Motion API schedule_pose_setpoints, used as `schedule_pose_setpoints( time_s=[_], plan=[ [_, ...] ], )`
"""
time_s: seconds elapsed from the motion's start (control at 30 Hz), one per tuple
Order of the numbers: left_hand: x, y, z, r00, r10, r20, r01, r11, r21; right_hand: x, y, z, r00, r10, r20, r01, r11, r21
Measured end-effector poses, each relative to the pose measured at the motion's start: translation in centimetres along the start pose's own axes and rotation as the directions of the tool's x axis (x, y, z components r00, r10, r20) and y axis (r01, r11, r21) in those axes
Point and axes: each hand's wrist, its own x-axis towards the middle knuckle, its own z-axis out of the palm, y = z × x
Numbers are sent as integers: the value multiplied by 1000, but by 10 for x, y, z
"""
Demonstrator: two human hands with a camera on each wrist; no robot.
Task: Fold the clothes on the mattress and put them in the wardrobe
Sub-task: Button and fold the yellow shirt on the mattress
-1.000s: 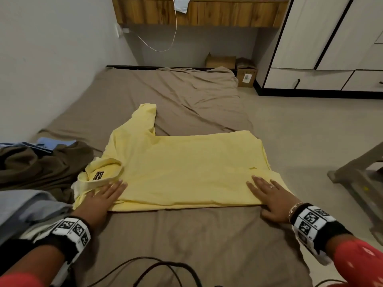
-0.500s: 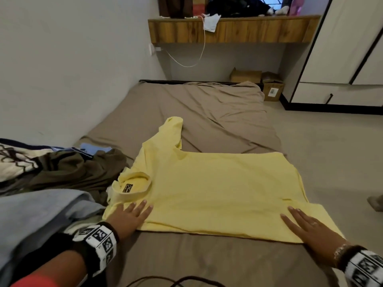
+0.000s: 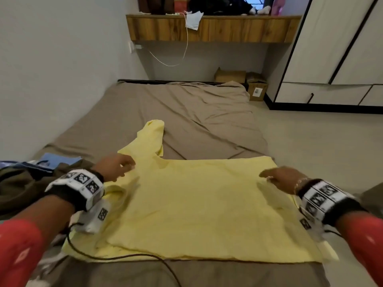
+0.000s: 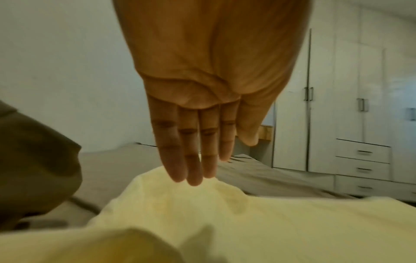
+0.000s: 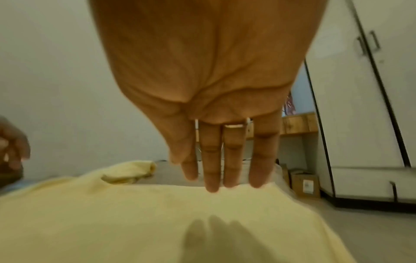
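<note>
A pale yellow shirt (image 3: 192,206) lies spread flat on the brown mattress (image 3: 186,108), one sleeve (image 3: 153,133) pointing away from me. My left hand (image 3: 124,165) hovers over the shirt's far left shoulder, fingers straight (image 4: 193,170) and just above the cloth (image 4: 225,222), holding nothing. My right hand (image 3: 267,176) hovers near the far right edge, its straight fingers (image 5: 223,178) close over the fabric (image 5: 135,213) with nothing gripped. The white wardrobe (image 3: 331,48) stands at the right with its doors shut, also in the left wrist view (image 4: 326,106).
A heap of other clothes lies at my left, olive-brown garment (image 3: 18,189) on top and a blue one (image 3: 56,160) behind. A black cable (image 3: 124,257) crosses the shirt's near hem. Cardboard boxes (image 3: 257,90) sit beyond the mattress under a wooden shelf (image 3: 213,27).
Both hands have lifted off the shirt's near edge, where they lay flat, and moved forward over its far side. My head has come closer to the shirt.
</note>
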Motion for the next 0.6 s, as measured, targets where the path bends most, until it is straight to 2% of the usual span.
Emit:
schedule_pose_setpoints(
  time_s=[0.07, 0.13, 0.2, 0.27, 0.33, 0.43, 0.6],
  plan=[
    [36, -7, 1, 988, -139, -60, 127, 976, -175, 34, 0, -6, 998, 51, -42, -51, 999, -3],
    [64, -17, 6, 961, -268, -70, 237, 925, -296, 61, 0, -9, 996, 62, -66, -60, 998, 30],
    [89, -30, 15, 933, -356, -55, 317, 885, -342, 87, 1, -9, 997, 27, -68, -22, 997, 69],
    [107, -42, 25, 897, -439, -56, 391, 844, -366, 108, 0, -6, 1000, -7, -9, 8, 997, 79],
    [121, -52, 33, 881, -469, -60, 416, 829, -373, 125, 2, -3, 998, -27, 61, 19, 991, 129],
    [132, -56, 36, 886, -457, -74, 392, 827, -404, 145, 19, 0, 994, -11, 111, -11, 979, 201],
    [134, -55, 31, 899, -434, -58, 384, 844, -374, 148, 56, -2, 988, 22, 152, -45, 987, 153]
  ],
)
